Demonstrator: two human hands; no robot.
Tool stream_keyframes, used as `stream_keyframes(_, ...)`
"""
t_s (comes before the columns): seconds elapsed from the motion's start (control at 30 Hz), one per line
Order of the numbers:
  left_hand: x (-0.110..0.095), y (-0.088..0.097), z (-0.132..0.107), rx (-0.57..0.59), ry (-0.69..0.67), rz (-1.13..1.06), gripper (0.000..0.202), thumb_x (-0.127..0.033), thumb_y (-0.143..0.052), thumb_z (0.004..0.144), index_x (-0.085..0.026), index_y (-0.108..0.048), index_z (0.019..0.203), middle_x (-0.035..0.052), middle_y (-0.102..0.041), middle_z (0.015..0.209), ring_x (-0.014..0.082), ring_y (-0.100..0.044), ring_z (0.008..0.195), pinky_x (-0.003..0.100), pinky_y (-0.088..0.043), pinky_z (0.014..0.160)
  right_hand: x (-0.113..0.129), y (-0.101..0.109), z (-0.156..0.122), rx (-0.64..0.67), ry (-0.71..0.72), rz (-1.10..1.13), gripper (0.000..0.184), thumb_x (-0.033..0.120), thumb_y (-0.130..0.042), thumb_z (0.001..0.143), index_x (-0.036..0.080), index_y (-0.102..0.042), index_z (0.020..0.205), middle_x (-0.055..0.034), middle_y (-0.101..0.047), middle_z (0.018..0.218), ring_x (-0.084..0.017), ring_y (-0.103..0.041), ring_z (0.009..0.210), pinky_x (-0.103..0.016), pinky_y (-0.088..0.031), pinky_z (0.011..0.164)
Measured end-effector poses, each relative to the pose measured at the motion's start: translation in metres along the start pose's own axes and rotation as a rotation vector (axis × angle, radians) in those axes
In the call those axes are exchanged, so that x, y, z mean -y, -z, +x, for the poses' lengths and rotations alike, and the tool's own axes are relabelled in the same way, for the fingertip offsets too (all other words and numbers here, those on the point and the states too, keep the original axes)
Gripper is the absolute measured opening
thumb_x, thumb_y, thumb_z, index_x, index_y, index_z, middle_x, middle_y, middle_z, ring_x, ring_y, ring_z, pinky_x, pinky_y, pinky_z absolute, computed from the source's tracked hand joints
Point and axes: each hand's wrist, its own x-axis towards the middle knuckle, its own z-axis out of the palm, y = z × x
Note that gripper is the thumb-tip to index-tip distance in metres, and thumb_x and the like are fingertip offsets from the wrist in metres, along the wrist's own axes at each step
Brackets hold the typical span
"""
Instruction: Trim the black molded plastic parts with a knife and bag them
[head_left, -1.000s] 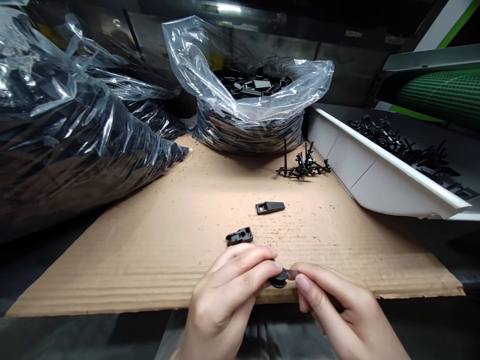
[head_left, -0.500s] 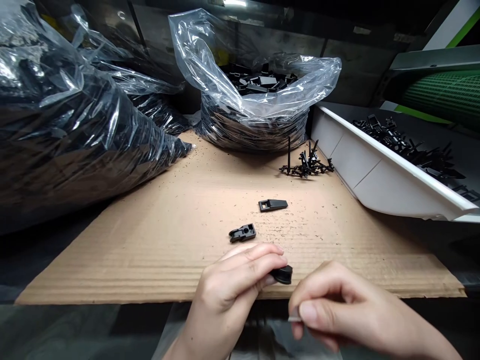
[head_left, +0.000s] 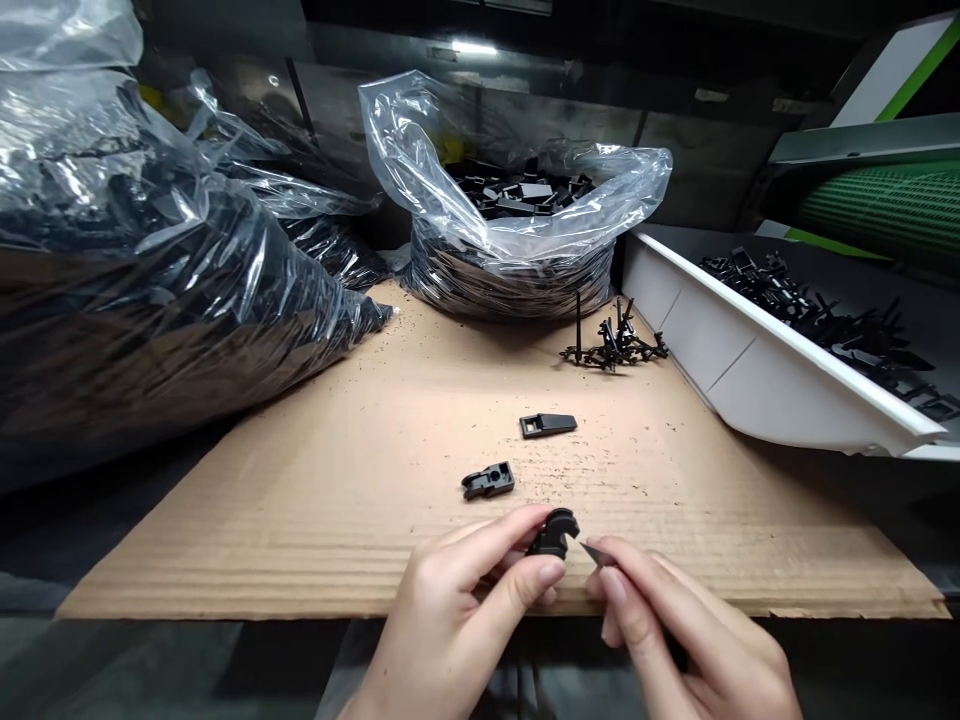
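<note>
Between thumb and fingers, my left hand (head_left: 480, 590) grips a small black plastic part (head_left: 556, 530) with a rounded, notched end. My right hand (head_left: 667, 620) pinches a small pointed blade (head_left: 596, 553), its tip close to the notch of that part; whether they touch I cannot tell. Beyond my hands, on the cardboard sheet (head_left: 360, 480), lie a black plastic piece with a forked, rounded end (head_left: 488, 480) and a tapered black piece with a square hole (head_left: 548, 425).
An opened clear bag (head_left: 517, 270) full of black parts stands at the back. Another filled bag (head_left: 187, 300) bulges along the left. Thin black plastic scraps (head_left: 615, 345) lie beside a white tray (head_left: 757, 360) of black parts at right. Tiny black shavings dot the cardboard.
My right hand has moved up and left, bringing the blade to the part. My left hand has turned, so its thumb and the part's notched end now show. The view has tilted slightly upward.
</note>
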Motion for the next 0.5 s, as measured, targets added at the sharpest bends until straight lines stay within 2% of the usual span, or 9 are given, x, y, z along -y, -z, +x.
stream_keyframes(0.1, 0.0, -0.001, 0.0, 0.001, 0.032, -0.067, 0.024, -0.022, -0.057, 0.079, -0.017, -0.063, 0.102, 0.0004, -0.068, 0.062, 0.0138, -0.065, 0.057, 0.017, -0.053, 0.053, -0.006, -0.011, -0.006, -0.072, 0.106, -0.079, 0.034, 0.005, -0.055, 0.074, 0.021, -0.06, 0.103, -0.0004, -0.065, 0.071, -0.01, -0.06, 0.057, -0.018, -0.048, 0.056)
stream_keyframes(0.23, -0.002, -0.002, 0.0, -0.027, 0.017, -0.075, 0.019, -0.023, -0.057, 0.079, -0.019, -0.065, 0.096, 0.0001, -0.068, 0.064, 0.0147, -0.065, 0.057, 0.018, -0.053, 0.052, -0.008, -0.017, -0.006, -0.087, 0.164, -0.108, 0.036, 0.006, -0.053, 0.076, 0.023, -0.058, 0.107, -0.0011, -0.065, 0.069, -0.011, -0.057, 0.05, -0.021, -0.046, 0.047)
stream_keyframes(0.4, 0.0, -0.003, -0.001, -0.089, -0.105, 0.065, 0.022, -0.017, -0.06, 0.076, -0.016, -0.066, 0.098, 0.0012, -0.069, 0.066, 0.0151, -0.066, 0.061, 0.02, -0.054, 0.063, -0.01, -0.012, -0.007, -0.018, 0.117, -0.067, 0.035, 0.005, -0.052, 0.076, 0.021, -0.059, 0.106, -0.0012, -0.063, 0.07, -0.01, -0.057, 0.053, -0.02, -0.045, 0.051)
stream_keyframes(0.5, 0.0, -0.003, 0.001, -0.105, -0.195, 0.106, 0.023, -0.015, -0.061, 0.075, -0.017, -0.066, 0.097, 0.0001, -0.069, 0.064, 0.0143, -0.065, 0.06, 0.02, -0.053, 0.063, -0.012, -0.008, -0.005, 0.061, 0.102, -0.068, 0.032, 0.006, -0.051, 0.077, 0.02, -0.058, 0.106, -0.0043, -0.064, 0.077, -0.012, -0.058, 0.058, -0.022, -0.046, 0.054)
